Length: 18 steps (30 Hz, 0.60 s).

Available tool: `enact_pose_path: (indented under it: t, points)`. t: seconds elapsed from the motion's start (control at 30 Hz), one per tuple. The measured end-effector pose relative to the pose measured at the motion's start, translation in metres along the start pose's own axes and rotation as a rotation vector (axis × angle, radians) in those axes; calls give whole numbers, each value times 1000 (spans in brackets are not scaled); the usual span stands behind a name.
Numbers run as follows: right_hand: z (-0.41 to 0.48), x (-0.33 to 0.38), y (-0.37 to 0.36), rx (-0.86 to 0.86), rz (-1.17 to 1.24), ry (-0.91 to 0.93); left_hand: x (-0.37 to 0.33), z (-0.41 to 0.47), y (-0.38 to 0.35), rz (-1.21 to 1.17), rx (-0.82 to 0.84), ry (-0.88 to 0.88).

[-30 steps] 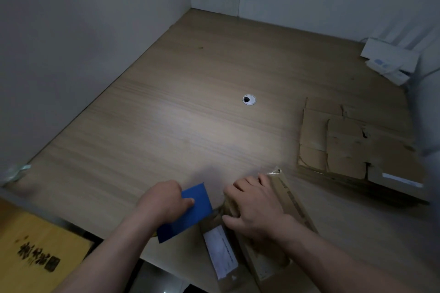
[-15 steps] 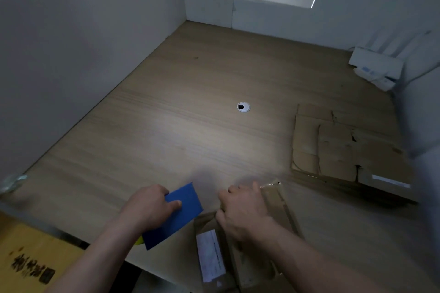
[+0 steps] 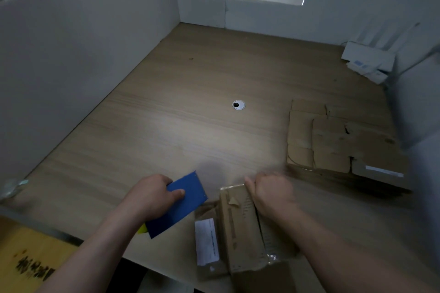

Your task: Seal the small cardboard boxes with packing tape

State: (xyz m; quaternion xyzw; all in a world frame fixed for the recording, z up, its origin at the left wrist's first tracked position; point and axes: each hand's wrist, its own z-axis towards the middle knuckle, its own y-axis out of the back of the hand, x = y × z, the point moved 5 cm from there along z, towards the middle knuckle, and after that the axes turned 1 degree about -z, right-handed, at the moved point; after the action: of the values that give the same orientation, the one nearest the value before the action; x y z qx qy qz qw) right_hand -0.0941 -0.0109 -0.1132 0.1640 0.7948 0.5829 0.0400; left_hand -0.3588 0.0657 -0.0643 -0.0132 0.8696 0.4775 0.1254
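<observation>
At tabletop (image 3: 166,112) front, right hand (image 3: 271,194) is shifting from flat press to clenching small cardboard box (image 3: 240,228) far edge; left hand (image 3: 152,195) is gripping blue card (image 3: 185,204); sealing unfinished.

Your desk (image 3: 190,102) is pale wood-grain laminate, smooth with a soft sheen. The box (image 3: 240,228) under your right hand (image 3: 271,194) is matt brown cardboard, torn in places, with 1 white paper label (image 3: 206,241) and glossy clear tape. The flattened cardboard (image 3: 338,143) looks rough-edged. Your left hand (image 3: 152,196) holds a matt blue card (image 3: 183,202). The grommet (image 3: 238,105) looks like shiny metal.
</observation>
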Motion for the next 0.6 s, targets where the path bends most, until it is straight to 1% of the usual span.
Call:
enact_pose_path:
  t: [0.13, 0.23, 0.3, 0.33, 0.37, 0.43, 0.47, 0.5, 0.53, 0.6]
  points:
    - [-1, -8, 8, -38, -117, 1, -5, -10, 9, -10, -20, 2]
    - [-2, -33, 16, -21, -196, -107, -9, -16, 14, -30, -8, -5]
    - [-4, -43, 23, -65, -187, -154, -11, -18, 16, -27, 2, -12]
    - [-6, -45, 24, -105, -158, -122, -13, -19, 16, -27, 5, -14]
    - [-8, -42, 23, -112, -111, -54, -15, -20, 17, -30, 8, -15]
    - [-17, -30, 8, -18, 5, 156, -20, -22, 19, -39, 12, -16]
    - [-21, -24, -1, 47, 61, 226, -23, -24, 21, -44, 12, -15]
    - [-26, -23, -10, 86, 94, 240, -25, -25, 23, -47, 9, -15]
    - [-29, -25, -17, 92, 110, 211, -26, -26, 25, -46, 9, -14]
    - [-30, -34, -23, 54, 123, 81, -27, -30, 28, -43, 9, -13]
